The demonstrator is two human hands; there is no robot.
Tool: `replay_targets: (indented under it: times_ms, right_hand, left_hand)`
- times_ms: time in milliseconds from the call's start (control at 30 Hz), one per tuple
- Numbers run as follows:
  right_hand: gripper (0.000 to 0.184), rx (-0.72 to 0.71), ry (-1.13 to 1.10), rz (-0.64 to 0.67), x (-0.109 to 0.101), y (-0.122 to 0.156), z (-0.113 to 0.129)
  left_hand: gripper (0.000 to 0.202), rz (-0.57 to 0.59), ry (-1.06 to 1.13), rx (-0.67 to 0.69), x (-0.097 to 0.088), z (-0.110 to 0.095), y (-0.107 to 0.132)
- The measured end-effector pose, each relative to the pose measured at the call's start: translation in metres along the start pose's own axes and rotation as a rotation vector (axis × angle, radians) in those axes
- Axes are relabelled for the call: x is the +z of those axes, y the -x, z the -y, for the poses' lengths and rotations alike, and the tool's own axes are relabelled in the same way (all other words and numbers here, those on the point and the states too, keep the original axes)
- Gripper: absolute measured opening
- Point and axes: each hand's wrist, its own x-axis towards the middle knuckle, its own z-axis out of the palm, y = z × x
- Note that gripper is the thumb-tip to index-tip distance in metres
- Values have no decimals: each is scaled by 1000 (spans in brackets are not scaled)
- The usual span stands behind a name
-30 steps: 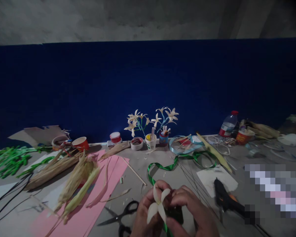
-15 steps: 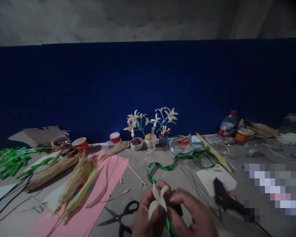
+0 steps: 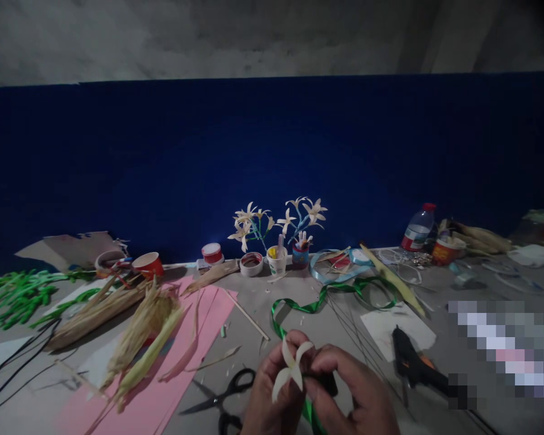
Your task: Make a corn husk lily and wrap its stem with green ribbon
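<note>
A cream-white artificial flower (image 3: 291,371) with slim curved petals faces up at the bottom centre. My left hand (image 3: 271,393) is closed around its base, fingers curled behind the petals. Close beside it, my right hand (image 3: 351,386) pinches the green ribbon (image 3: 310,414) just behind the flower; the exact grip point is partly hidden by the fingers. One stretch of that ribbon runs out past my left fingertips across the table, and another hangs below between the hands. Black-handled scissors (image 3: 222,399) lie open to the left of my left hand.
A black glue gun (image 3: 417,365) lies right of my hands near white paper (image 3: 396,326). Corn husks (image 3: 140,338) rest on pink sheets (image 3: 172,374) at left. Finished flowers (image 3: 254,220), cups (image 3: 276,260) and a bottle (image 3: 419,229) stand along the back by a blue panel (image 3: 199,157).
The flower has turned slightly between my fingers, its petals shifting a little. Both hands stay in nearly the same place, and the table things have not moved.
</note>
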Motion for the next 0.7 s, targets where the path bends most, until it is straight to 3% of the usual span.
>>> replay_targets:
  times_ms: [267,400,567,700]
  right_hand:
    - [7,70,83,-3,1,-2,4]
    - [7,25,62,29,2,-3,1]
    - [6,-27,19,68,2,-4,-4]
    - [6,-37,28,52,3,-3,-3]
  left_hand:
    - [34,-7,1,-12,3,-3,1]
    - [28,-36,11,15,6,-4,1]
    - [36,-145,-34,26,11,-6,1]
    - [34,-119,-41,37,10,-6,1]
